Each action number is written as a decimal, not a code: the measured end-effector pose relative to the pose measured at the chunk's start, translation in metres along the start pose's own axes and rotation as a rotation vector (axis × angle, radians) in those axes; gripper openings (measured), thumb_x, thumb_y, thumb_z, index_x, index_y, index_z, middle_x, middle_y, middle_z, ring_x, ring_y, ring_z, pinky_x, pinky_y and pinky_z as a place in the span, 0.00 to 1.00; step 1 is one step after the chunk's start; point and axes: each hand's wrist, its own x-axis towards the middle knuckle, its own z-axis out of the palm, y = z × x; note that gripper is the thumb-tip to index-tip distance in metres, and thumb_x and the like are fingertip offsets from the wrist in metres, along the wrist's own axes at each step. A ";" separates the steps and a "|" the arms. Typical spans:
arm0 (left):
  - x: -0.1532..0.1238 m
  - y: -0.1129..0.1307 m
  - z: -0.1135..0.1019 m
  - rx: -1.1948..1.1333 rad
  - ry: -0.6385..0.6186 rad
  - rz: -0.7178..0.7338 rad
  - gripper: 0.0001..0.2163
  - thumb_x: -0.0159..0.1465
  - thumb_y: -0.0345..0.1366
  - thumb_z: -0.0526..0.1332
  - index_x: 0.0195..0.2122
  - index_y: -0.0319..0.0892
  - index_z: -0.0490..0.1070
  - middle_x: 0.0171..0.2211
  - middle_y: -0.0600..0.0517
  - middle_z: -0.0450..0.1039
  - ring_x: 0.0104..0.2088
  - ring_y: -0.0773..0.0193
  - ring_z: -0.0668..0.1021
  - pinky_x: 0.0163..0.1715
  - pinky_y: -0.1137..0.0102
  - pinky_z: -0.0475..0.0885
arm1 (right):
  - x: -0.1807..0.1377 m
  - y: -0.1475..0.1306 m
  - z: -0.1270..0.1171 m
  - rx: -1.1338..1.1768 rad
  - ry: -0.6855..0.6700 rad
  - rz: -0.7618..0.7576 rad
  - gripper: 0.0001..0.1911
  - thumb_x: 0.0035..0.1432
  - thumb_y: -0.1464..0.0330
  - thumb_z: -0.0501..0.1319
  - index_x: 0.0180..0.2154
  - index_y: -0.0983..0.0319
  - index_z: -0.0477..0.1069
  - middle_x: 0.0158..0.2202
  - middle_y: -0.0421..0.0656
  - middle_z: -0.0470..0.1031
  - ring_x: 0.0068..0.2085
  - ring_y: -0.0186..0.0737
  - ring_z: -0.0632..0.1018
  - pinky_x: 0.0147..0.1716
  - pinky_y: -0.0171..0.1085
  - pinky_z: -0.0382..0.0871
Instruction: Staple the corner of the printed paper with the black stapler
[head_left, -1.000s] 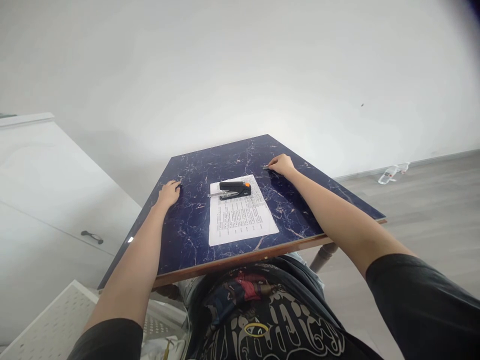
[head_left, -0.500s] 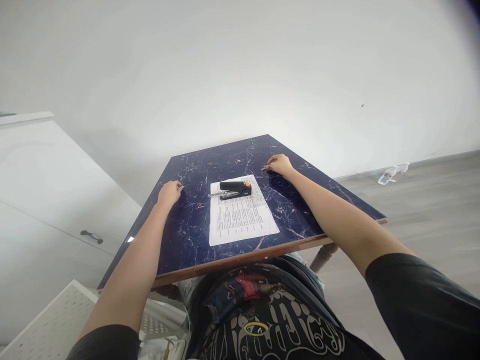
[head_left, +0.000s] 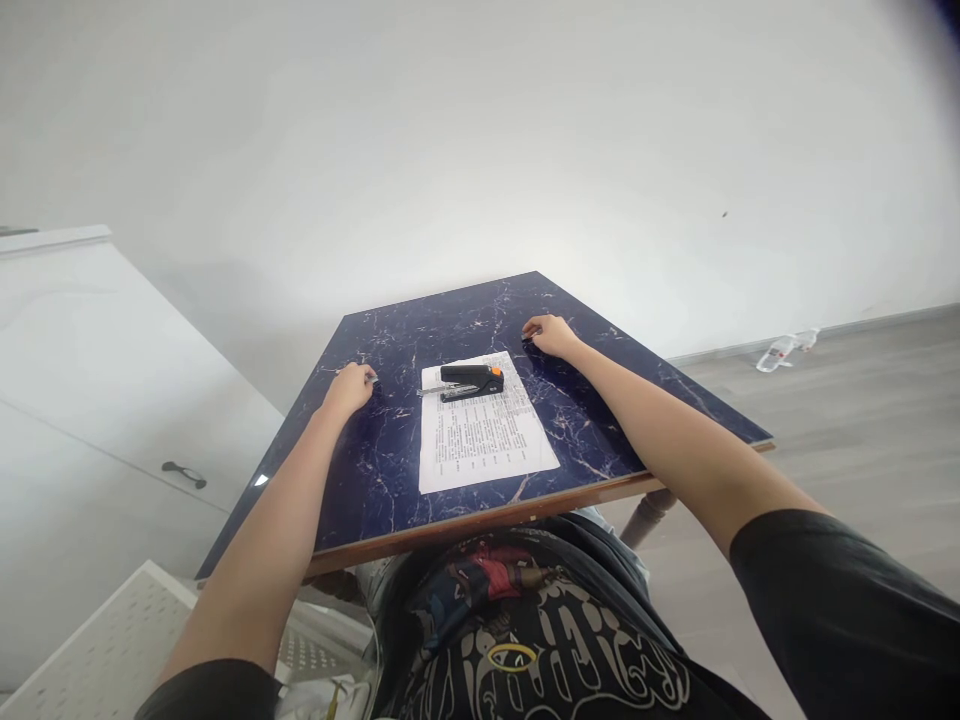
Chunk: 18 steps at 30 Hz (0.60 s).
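Note:
A black stapler (head_left: 472, 378) with an orange button lies across the upper part of a printed paper sheet (head_left: 487, 440). A thin metal part sticks out of the stapler at its left end, past the paper's edge. To the left of the paper, my left hand (head_left: 351, 388) is closed in a pinch low over the table, with a small greyish piece at the fingertips. Beyond the paper on the right, my right hand (head_left: 553, 335) also pinches a small dark metallic piece close to the tabletop. Both pieces are too small to identify.
The dark blue marble-patterned table (head_left: 420, 335) has a wooden edge and stands near a white wall. A white cabinet (head_left: 97, 360) is on the left, with a perforated white surface (head_left: 112, 640) below it. Clear plastic bottles (head_left: 784, 350) lie on the floor at right.
My left hand has moved slightly to the right, toward the paper. My right hand has shifted slightly left. Stapler and paper stay in place.

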 end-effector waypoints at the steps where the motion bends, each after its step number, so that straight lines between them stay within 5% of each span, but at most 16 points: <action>1: 0.000 0.001 -0.001 -0.001 -0.004 0.010 0.15 0.65 0.27 0.61 0.50 0.40 0.83 0.49 0.38 0.80 0.50 0.46 0.83 0.54 0.59 0.77 | 0.000 0.000 0.000 -0.012 -0.001 0.001 0.27 0.47 0.81 0.60 0.48 0.63 0.83 0.47 0.45 0.87 0.52 0.45 0.84 0.59 0.36 0.72; 7: -0.003 0.005 -0.006 -0.018 -0.030 0.061 0.15 0.63 0.30 0.65 0.50 0.41 0.83 0.50 0.39 0.82 0.51 0.45 0.83 0.55 0.60 0.76 | 0.002 0.001 0.000 -0.051 0.010 0.031 0.32 0.49 0.82 0.61 0.56 0.63 0.80 0.56 0.48 0.83 0.56 0.47 0.82 0.60 0.37 0.71; 18: -0.005 0.006 -0.020 -0.111 -0.109 0.044 0.10 0.61 0.27 0.68 0.40 0.46 0.87 0.39 0.44 0.86 0.44 0.48 0.86 0.54 0.59 0.77 | 0.001 0.004 -0.003 -0.083 0.099 0.092 0.30 0.52 0.80 0.61 0.57 0.65 0.80 0.55 0.52 0.83 0.49 0.48 0.83 0.54 0.38 0.75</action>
